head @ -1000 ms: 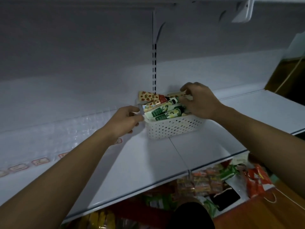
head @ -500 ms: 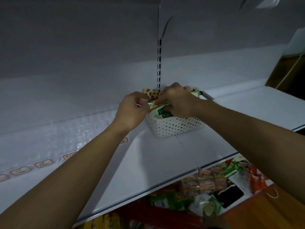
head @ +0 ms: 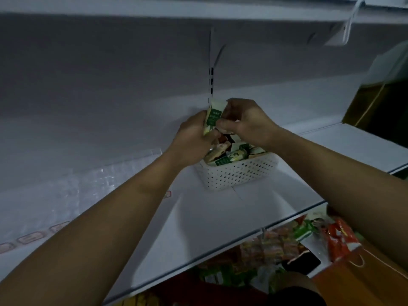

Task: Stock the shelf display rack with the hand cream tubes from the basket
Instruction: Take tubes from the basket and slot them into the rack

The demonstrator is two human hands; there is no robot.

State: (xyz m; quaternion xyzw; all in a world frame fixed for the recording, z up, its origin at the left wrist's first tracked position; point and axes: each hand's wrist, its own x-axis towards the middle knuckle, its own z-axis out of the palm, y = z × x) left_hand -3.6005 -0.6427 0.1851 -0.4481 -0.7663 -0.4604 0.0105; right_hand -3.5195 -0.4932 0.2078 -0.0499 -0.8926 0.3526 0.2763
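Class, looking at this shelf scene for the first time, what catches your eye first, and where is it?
Both hands meet mid-frame: the left hand and right hand hold a green-labelled tube upright. Just below sits the white perforated basket of tubes on the shelf.

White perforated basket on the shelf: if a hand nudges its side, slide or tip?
Likely slides: the basket is low and wide on the smooth white shelf. Probably light, since its walls are thin perforated plastic and it holds only small tubes. Tipping seems unlikely.
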